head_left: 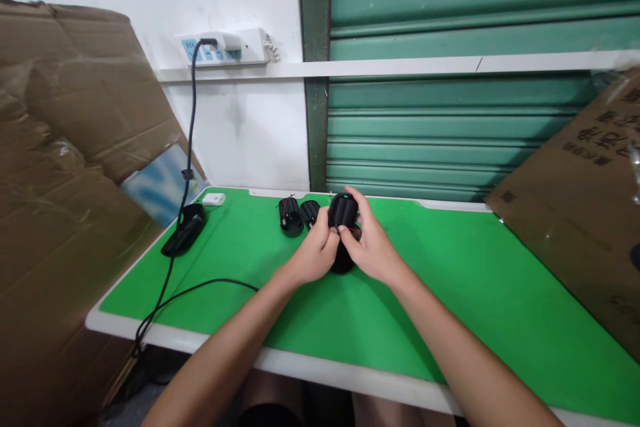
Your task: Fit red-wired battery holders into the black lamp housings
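Note:
Above the middle of the green tabletop, both hands hold one rounded black plastic case (343, 210). My left hand (320, 250) grips its left side, thumb on the lower edge. My right hand (369, 240) has fingers curled round its right side and its thumb at the same lower edge. A thin red wire shows by the right thumb. Beneath the hands lies another black part (343, 260), mostly hidden. Left of the hands are a similar black case (291, 217) with red wire, and a second one (309, 211), partly covered by my left hand.
A black handheld device (185, 230) and a small white block (214, 199) lie at the table's left. A black cable (194, 107) hangs from the wall power strip (250, 45) across the left edge. Cardboard stands at left (90, 147) and right (590, 213); behind is a green shutter (450, 113).

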A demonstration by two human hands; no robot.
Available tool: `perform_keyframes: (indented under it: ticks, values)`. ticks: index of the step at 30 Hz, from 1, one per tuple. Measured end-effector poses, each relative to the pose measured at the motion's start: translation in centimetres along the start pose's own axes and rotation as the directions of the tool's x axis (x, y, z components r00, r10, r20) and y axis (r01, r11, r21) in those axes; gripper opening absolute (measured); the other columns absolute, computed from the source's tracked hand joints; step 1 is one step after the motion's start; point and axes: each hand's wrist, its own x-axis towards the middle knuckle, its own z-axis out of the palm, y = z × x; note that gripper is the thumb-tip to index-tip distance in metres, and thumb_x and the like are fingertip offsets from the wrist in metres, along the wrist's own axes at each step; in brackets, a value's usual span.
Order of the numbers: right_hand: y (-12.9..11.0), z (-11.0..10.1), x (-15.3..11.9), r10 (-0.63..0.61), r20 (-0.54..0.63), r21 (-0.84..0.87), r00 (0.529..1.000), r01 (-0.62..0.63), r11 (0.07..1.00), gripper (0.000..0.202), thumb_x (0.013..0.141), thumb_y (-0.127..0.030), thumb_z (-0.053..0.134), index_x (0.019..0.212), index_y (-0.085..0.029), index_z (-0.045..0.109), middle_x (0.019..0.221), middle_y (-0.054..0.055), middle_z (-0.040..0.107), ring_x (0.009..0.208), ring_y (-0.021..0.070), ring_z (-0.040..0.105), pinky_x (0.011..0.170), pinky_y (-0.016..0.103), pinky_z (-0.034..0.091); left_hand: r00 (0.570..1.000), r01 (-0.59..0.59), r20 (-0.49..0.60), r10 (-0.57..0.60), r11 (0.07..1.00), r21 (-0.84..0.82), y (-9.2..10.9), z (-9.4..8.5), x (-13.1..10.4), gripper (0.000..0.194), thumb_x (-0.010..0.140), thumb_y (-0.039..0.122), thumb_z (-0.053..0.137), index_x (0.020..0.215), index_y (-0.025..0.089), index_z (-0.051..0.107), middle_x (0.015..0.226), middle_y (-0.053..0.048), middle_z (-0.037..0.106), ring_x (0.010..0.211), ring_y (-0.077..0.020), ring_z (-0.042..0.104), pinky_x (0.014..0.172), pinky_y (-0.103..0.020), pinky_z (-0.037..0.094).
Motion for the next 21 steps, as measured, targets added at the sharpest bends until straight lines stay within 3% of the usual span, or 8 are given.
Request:
perform_keyframes:
  ticks: [6,9,11,13,15,16,18,21]
  values:
    - [-0.3,-0.2,0.0,0.046,0.024,0.048,0.999,-0.047,0.998,0.074,0.090,-0.026,0.052,0.158,-0.024,0.022,0.158,0.011,0.039,0.143,0.0203,0.046,0.118,0.041,0.046,0.991,0.130,0.004,-0.131,0.984,-0.120,0.8,0.0,0.0,0.038,0.095,0.030,0.040,0.132,0.018,0.043,0.128,-0.008,0.054,0.124,-0.0218,0.051,0.111,-0.036,0.038]
    - [-0.6,-1.0,0.1,0.071,0.091,0.080,0.993,-0.078,0.994,0.076,0.092,-0.033,0.055,0.159,-0.027,0.021,0.156,0.010,0.041,0.132,0.0190,0.056,0.103,0.035,0.055,0.982,0.180,-0.020,-0.187,0.967,-0.179,0.6,-0.1,0.3,0.035,0.096,0.037,0.040,0.125,0.018,0.046,0.116,-0.006,0.057,0.115,-0.0218,0.054,0.105,-0.036,0.043]
    - [-0.5,-1.8,0.4,0.068,0.036,0.053,0.997,-0.070,0.996,0.070,0.092,-0.039,0.056,0.156,-0.028,0.030,0.153,0.010,0.045,0.126,0.0188,0.058,0.098,0.034,0.055,0.983,0.179,0.004,-0.182,0.960,-0.214,0.2,-0.6,0.6,0.035,0.094,0.036,0.044,0.125,0.018,0.046,0.112,-0.006,0.058,0.112,-0.0214,0.054,0.103,-0.037,0.045]
    - [-0.1,-2.5,0.9,0.040,-0.146,0.019,0.988,-0.037,0.999,0.054,0.092,-0.045,0.054,0.141,-0.024,0.050,0.142,0.009,0.055,0.122,0.0196,0.059,0.095,0.033,0.053,0.983,0.177,0.007,-0.183,0.940,-0.293,-0.1,-1.6,0.8,0.040,0.091,0.037,0.051,0.126,0.018,0.046,0.111,-0.006,0.060,0.110,-0.0209,0.056,0.103,-0.037,0.046]
    - [0.5,-3.2,1.4,0.012,-0.316,-0.007,0.949,-0.015,1.000,0.034,0.090,-0.044,0.050,0.107,-0.019,0.065,0.117,0.009,0.066,0.107,0.0185,0.061,0.086,0.030,0.051,0.980,0.158,-0.038,-0.194,0.886,-0.436,-0.1,-2.9,0.9,0.047,0.086,0.038,0.061,0.126,0.019,0.047,0.109,-0.006,0.063,0.104,-0.0201,0.060,0.100,-0.037,0.049]
    - [0.7,-3.5,1.5,0.009,-0.359,-0.024,0.933,-0.019,1.000,0.029,0.089,-0.041,0.048,0.089,-0.017,0.063,0.099,0.007,0.067,0.094,0.0164,0.061,0.078,0.027,0.048,0.976,0.137,-0.077,-0.205,0.844,-0.519,0.0,-3.8,0.9,0.051,0.082,0.038,0.065,0.125,0.020,0.047,0.108,-0.006,0.065,0.099,-0.0196,0.062,0.098,-0.037,0.051]
    - [1.1,-3.9,1.6,0.027,-0.373,-0.089,0.928,-0.064,0.994,0.029,0.084,-0.036,0.044,0.063,-0.017,0.049,0.067,0.003,0.051,0.069,0.0112,0.049,0.064,0.024,0.038,0.956,0.078,-0.168,-0.240,0.759,-0.646,0.3,-5.6,1.0,0.052,0.078,0.034,0.070,0.124,0.019,0.048,0.107,-0.007,0.070,0.096,-0.0197,0.067,0.096,-0.038,0.053]
    - [1.0,-3.9,1.3,0.065,-0.273,-0.288,0.960,-0.146,0.946,0.035,0.080,-0.037,0.048,0.055,-0.017,0.032,0.054,-0.002,0.028,0.056,0.0075,0.028,0.058,0.024,0.025,0.850,-0.025,-0.381,-0.363,0.696,-0.718,0.2,-8.4,1.4,0.039,0.081,0.023,0.063,0.118,0.017,0.054,0.098,-0.007,0.075,0.085,-0.0173,0.070,0.083,-0.032,0.057]
